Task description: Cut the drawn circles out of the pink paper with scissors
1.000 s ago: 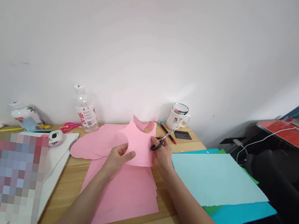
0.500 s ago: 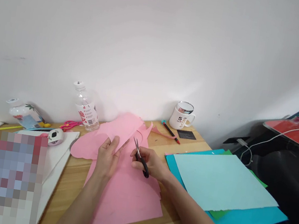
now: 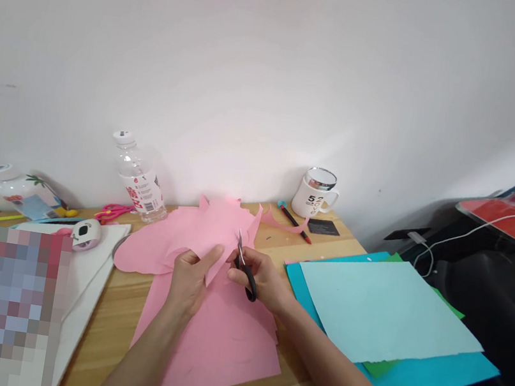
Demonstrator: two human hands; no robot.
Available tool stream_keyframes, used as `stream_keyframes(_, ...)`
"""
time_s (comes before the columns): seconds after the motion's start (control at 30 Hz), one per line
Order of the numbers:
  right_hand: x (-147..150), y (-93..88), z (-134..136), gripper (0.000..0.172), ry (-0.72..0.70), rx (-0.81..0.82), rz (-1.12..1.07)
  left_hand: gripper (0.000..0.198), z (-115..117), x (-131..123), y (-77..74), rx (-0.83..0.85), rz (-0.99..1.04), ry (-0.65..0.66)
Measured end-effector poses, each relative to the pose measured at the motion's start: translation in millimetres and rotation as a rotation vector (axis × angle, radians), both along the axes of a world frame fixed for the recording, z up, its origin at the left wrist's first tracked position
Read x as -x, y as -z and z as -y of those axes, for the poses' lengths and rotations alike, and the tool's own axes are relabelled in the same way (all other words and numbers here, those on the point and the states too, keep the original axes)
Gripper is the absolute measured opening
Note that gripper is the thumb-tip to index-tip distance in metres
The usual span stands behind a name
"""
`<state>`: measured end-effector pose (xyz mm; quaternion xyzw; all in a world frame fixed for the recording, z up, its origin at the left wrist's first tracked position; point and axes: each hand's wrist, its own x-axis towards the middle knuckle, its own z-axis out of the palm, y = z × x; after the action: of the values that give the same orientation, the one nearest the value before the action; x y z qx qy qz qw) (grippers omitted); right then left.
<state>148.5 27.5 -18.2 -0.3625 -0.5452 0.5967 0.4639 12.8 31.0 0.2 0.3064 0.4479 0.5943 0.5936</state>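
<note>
Between the thumb and fingers of my left hand (image 3: 190, 280) is a sheet of pink paper (image 3: 221, 226), raised and tilted above the table. My right hand (image 3: 263, 281) grips black-handled scissors (image 3: 246, 274), their blades pointing up and away at the paper's right edge. Whether the blades are parted I cannot tell. Under both hands lie more pink sheets (image 3: 223, 356), and a rounded pink cut-out (image 3: 142, 250) lies to the left. A curled pink strip (image 3: 282, 221) extends right behind the scissors.
Along the wall stand a clear bottle (image 3: 143, 182), a white mug (image 3: 314, 195) and pink scissors (image 3: 112, 213). A pen (image 3: 296, 223) and a dark card (image 3: 324, 227) lie near the mug. Light blue paper (image 3: 385, 309) tops a stack at right. A white correction-tape-like item (image 3: 85, 235) sits left.
My left hand has shifted slightly right and turned the pink paper, which now stands more toward the scissors. The scissors point more upright. The view has shifted slightly.
</note>
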Motion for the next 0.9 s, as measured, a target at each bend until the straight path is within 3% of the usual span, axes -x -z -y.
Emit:
stream_keyframes(0.27, 0.4, 0.3, 1.8, 0.032, 0.034, 0.004, 0.013, 0.03, 2.7, -1.2, 0.0, 0.011, -0.172, -0.048)
stream_keyframes(0.63, -0.4, 0.0, 1.9, 0.038, 0.07, 0.063, -0.071, 0.018, 4.8, -2.8, -1.8, 0.031, -0.179, 0.008)
stream_keyframes(0.9, -0.6, -2.6, 4.1, 0.032, 0.082, 0.064, -0.042, 0.019, 5.3, -4.6, -2.0, -0.003, -0.171, -0.01)
